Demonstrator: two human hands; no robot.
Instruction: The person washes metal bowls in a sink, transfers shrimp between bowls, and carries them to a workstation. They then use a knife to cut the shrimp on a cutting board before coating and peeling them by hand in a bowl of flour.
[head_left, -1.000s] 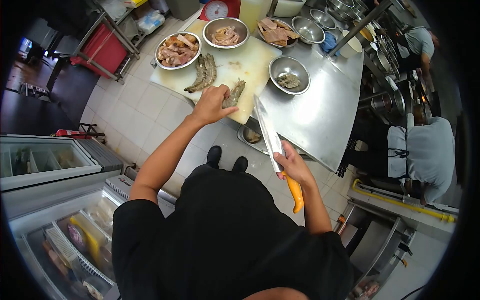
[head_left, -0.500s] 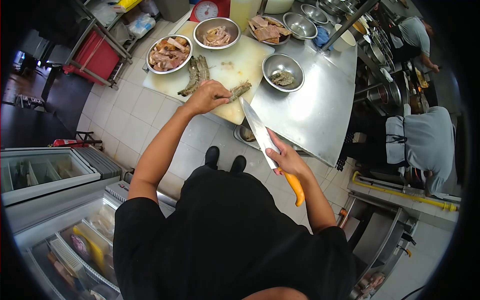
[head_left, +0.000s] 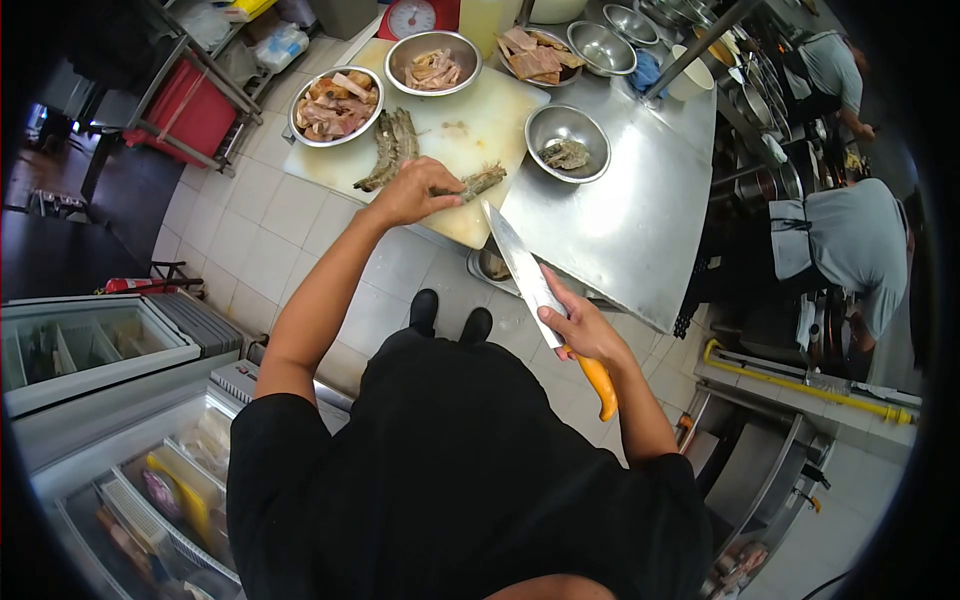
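My left hand [head_left: 418, 191] pinches the near end of a raw prawn [head_left: 484, 182] lying on the white cutting board [head_left: 470, 130]. In my right hand [head_left: 584, 325] is a large kitchen knife [head_left: 518, 255] with an orange handle; its blade points up toward the board's right corner, apart from the prawn. Several whole prawns [head_left: 390, 150] lie side by side on the board, just beyond my left hand. To the right, a steel bowl [head_left: 596, 125] on the metal table holds some prawn pieces [head_left: 565, 154].
Bowls of cut meat [head_left: 340, 108] and pale strips [head_left: 433, 70] stand along the board's far side, near a red scale [head_left: 412, 18]. An open chest freezer [head_left: 150, 480] is at my left. Two co-workers, one bending [head_left: 855, 245], are at the right.
The knife and my right hand have shifted slightly right and down. My left hand keeps its hold on the prawn. The bending co-worker has moved a little.
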